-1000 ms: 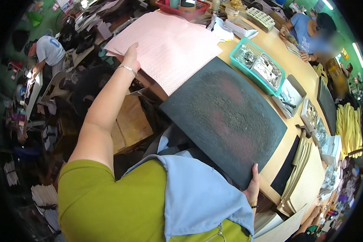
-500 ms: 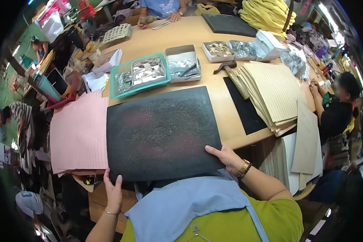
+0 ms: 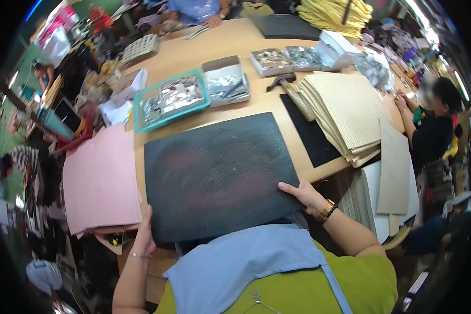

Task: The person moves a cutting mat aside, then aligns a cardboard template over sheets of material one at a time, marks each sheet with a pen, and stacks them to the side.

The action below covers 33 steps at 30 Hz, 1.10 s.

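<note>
A dark rectangular mat [image 3: 220, 172], its middle worn and rough with faint reddish patches, lies across the near edge of the table in front of me. At its right edge, my right hand [image 3: 307, 197] is closed, with the thumb on top and the other fingers hidden beneath. My left hand [image 3: 146, 234] grips the lower left edge, its fingers partly out of sight. Just left of the mat lies a stack of pink woven-textured sheets [image 3: 102, 178]. Beyond the mat, a teal tray [image 3: 171, 121] carries small metal parts and pale pieces.
A hammer [image 3: 300, 102] rests beside a stack of cream textured sheets [image 3: 345, 110] and a black sheet [image 3: 311, 138]. Boxes of small parts, including a white box [image 3: 226, 98], stand farther back. Yellow material [image 3: 335, 18] is piled at the far side. Other people sit around the table.
The mat has shifted slightly right and turned a little between my hands. My left hand, spread at the lower left corner before, now closes on the left edge. The view has also shifted slightly.
</note>
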### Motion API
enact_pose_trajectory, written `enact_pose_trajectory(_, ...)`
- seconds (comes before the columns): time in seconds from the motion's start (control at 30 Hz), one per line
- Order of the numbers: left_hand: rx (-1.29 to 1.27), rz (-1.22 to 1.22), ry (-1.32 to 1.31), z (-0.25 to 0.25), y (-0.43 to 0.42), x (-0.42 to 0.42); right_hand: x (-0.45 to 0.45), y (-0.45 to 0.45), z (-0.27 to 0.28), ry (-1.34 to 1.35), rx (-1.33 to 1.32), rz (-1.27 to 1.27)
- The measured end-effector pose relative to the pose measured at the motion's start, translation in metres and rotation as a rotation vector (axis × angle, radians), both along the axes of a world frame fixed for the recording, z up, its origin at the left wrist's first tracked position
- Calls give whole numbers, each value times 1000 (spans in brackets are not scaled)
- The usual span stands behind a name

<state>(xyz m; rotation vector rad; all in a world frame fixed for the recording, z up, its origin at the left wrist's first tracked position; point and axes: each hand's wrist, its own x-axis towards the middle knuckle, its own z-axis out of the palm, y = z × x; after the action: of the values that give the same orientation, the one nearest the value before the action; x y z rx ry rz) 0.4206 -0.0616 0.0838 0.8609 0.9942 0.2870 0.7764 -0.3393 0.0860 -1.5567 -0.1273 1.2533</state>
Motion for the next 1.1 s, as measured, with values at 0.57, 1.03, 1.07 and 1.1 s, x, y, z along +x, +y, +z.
enact_pose_trajectory(0.57,318,105,128,11,-24,5,-11,3,6,-125,167,-35)
enact_pose_trajectory(1.03,545,546,114,24,-46,-139,-60,104,37,-471,208,308)
enact_pose_trajectory(1.07,538,623,134,22,-54,-155,-76,121,42,-515,254,346)
enact_pose_trajectory(1.1,532,698,152,21,-62,-170,-93,138,46,-560,301,381)
